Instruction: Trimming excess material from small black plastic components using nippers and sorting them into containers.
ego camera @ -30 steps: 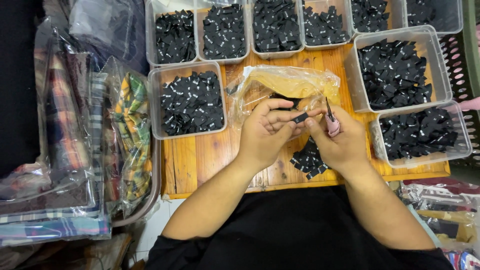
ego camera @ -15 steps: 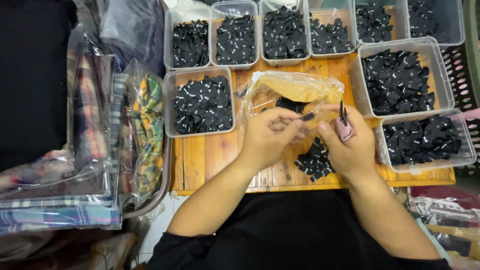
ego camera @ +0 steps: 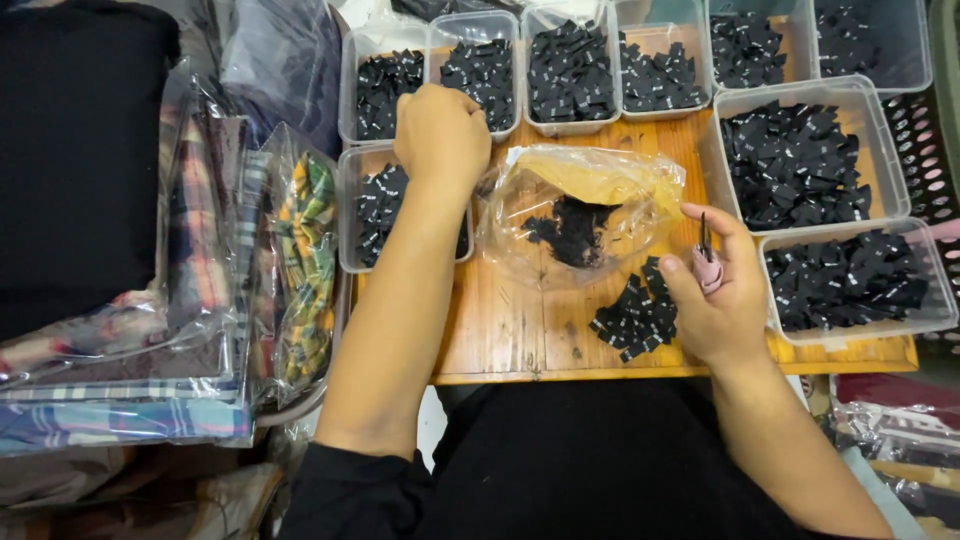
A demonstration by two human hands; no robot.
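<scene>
My left hand (ego camera: pixel 440 135) reaches forward over the clear plastic tubs of small black labels (ego camera: pixel 385 90), its fingers curled down at the edge between two tubs; what it holds is hidden. My right hand (ego camera: pixel 715 300) stays near the table's front and grips small pink-handled snips (ego camera: pixel 706 262), blades pointing up. Beside that hand lies a loose pile of black labels (ego camera: pixel 635 312) on the wooden table (ego camera: pixel 510 320). A crumpled clear plastic bag (ego camera: pixel 580 205) with more black labels inside lies between my hands.
Several clear tubs (ego camera: pixel 800 160) filled with black labels line the back and right of the table. Stacks of bagged plaid fabric (ego camera: pixel 200 280) lie at the left. A black perforated basket (ego camera: pixel 925 140) stands at the far right.
My left hand left the right hand and reached forward-left to the tubs. The right hand drew back slightly with the snips.
</scene>
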